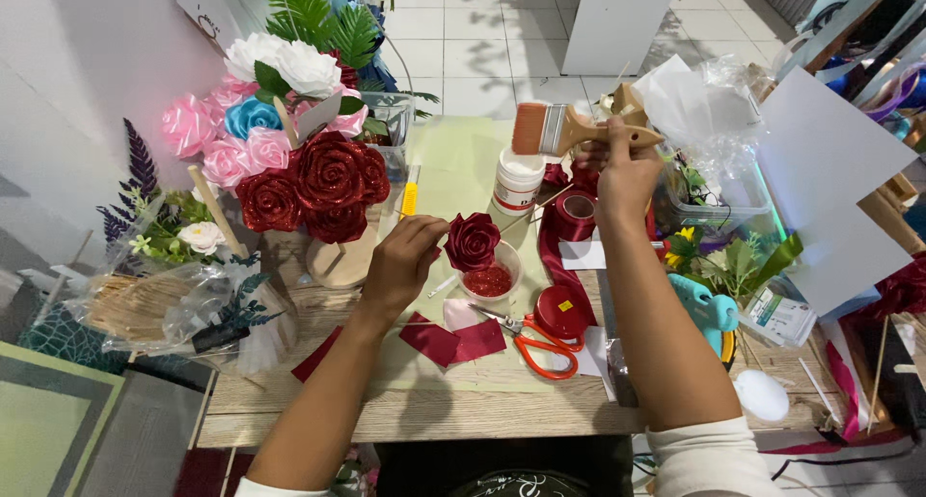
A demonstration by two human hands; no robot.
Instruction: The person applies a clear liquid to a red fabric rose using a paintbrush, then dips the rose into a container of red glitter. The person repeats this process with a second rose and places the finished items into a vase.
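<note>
My left fingers (424,229) are pinched shut on the stem side of a red rose (472,241), holding it just over a small white bowl (505,263) of red glitter. My left hand (400,261) comes in from below, forearm slanting up and to the right across the table (318,415), wrist slightly bent, knuckles up. The rose sits at my fingertips with its bloom facing up toward me and a little to the right; its short axis from base to bloom runs roughly from my fingers outward to the right.

My right hand (625,174) is raised farther back, arm stretched almost straight up the picture, fingers wrapped closed around the wooden handle of a flat brush (564,131). The brush lies nearly level, long axis left to right, orange bristles pointing left, handle end poking out to the right of my fist. It hangs above a white jar (518,181), well apart from the rose.

Red scissors (540,348) lie near the bowl, and a bouquet (289,160) of glittered and ribbon roses stands to the left.
</note>
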